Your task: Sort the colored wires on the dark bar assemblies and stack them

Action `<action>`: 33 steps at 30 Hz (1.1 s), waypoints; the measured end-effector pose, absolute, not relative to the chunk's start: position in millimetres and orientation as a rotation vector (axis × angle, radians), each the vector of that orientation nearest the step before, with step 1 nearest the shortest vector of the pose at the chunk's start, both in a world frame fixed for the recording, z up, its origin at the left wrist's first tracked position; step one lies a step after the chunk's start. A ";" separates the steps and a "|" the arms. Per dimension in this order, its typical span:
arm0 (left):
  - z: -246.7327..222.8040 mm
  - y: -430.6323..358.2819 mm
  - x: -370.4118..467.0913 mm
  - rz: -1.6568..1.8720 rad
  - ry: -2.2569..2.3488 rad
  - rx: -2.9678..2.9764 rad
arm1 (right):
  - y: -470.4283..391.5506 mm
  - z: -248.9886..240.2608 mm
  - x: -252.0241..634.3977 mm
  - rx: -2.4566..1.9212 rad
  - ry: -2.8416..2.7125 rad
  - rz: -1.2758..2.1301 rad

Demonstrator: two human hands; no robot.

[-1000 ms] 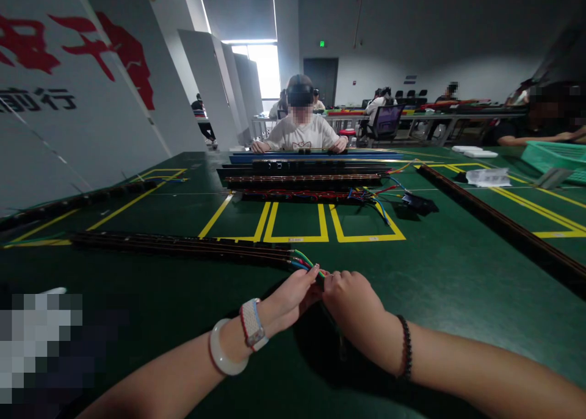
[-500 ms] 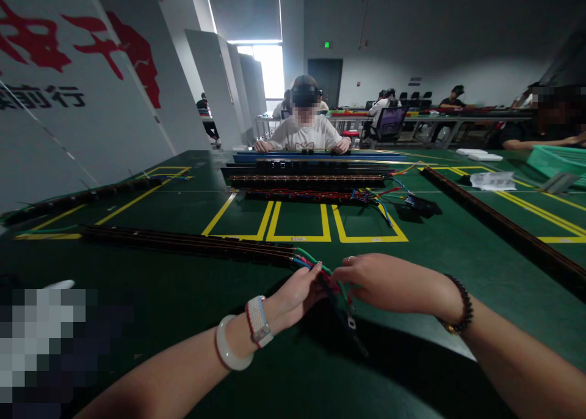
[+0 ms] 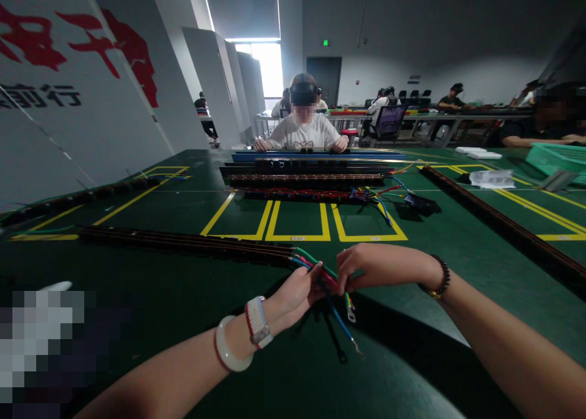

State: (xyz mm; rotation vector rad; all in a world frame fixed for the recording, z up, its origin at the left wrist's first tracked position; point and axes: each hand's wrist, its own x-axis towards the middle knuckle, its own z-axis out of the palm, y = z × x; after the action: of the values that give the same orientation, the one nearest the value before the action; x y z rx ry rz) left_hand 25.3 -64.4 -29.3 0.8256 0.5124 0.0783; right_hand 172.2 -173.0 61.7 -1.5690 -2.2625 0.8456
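Note:
A long dark bar assembly lies on the green table, with green, blue and red wires coming out of its right end. My left hand is closed round these wires near the bar's end. Just to its right, my right hand pinches the same bundle with thumb and fingers. Below my hands hang a blue wire with a metal terminal and a yellow-green wire ending in a ring lug. The wires inside my palms are hidden.
More bars with red wires lie across the middle, and another long bar slants at the right. Yellow tape marks the table. A green basket stands far right. Across the table sits a person.
My right hand has shifted slightly left and up along the wires. The blue wire below my hands now shows more clearly, apart from the lug wire. My left hand has barely moved.

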 end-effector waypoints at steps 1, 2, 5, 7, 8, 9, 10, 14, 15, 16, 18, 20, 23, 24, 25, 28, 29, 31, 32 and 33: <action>-29.1 -64.8 25.1 0.080 0.507 0.833 | -172.9 61.1 174.5 -1.561 -2.258 0.844; -28.8 -64.7 24.7 0.084 0.499 0.844 | -173.2 60.5 176.7 -1.567 -2.257 0.834; -27.3 -61.7 22.3 0.093 0.483 0.880 | -174.2 58.7 183.2 -1.630 -2.251 0.740; -26.6 -57.5 19.8 0.086 0.483 0.858 | -173.2 56.1 188.9 -1.669 -2.204 0.602; -26.3 -55.3 18.5 0.077 0.486 0.840 | -171.8 53.7 192.6 -1.677 -2.164 0.516; -26.0 -53.3 17.2 0.063 0.485 0.825 | -169.9 50.2 197.0 -1.677 -2.112 0.425; -25.5 -51.7 16.1 0.049 0.483 0.818 | -167.4 45.5 202.2 -1.676 -2.048 0.340; -21.6 -50.7 13.8 0.006 0.479 0.842 | -154.8 13.1 226.3 -1.725 -1.654 0.254; -20.1 -51.5 13.6 0.004 0.480 0.844 | -151.4 2.6 232.1 -1.743 -1.537 0.311; -18.5 -52.4 13.5 0.002 0.486 0.844 | -147.7 -8.0 237.3 -1.752 -1.435 0.382; -15.6 -54.0 13.5 0.000 0.501 0.839 | -139.5 -27.8 245.9 -1.758 -1.284 0.494; -14.5 -54.5 13.8 -0.012 0.506 0.835 | -130.3 -42.4 251.6 -1.824 -1.192 0.545; -18.0 -53.7 15.0 -0.030 0.483 0.820 | -119.1 -51.3 255.2 -1.966 -1.114 0.567; -20.6 -53.2 15.6 -0.028 0.471 0.809 | -117.5 -50.8 255.3 -1.996 -1.104 0.564; -23.5 -52.7 16.5 -0.023 0.458 0.797 | -117.5 -48.8 255.0 -2.019 -1.107 0.553; -32.6 -51.4 19.0 -0.003 0.423 0.770 | -128.3 -36.0 251.2 -2.138 -1.210 0.596; -34.9 -51.2 19.7 0.001 0.416 0.765 | -134.8 -29.7 248.5 -2.177 -1.272 0.668; -37.1 -50.9 20.4 0.012 0.406 0.757 | -149.5 -14.5 239.8 -2.182 -1.421 0.913; -37.0 -50.9 20.4 0.015 0.401 0.755 | -156.6 -5.7 233.4 -2.136 -1.495 1.053; -36.3 -50.9 20.1 0.017 0.400 0.756 | -163.1 3.6 225.7 -2.073 -1.576 1.174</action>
State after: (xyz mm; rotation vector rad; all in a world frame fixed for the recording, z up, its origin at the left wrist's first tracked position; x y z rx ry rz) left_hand 20.1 -50.9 -36.3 0.7565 0.4000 0.0170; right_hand 225.7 -163.1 3.6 -2.0730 -1.5764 1.1740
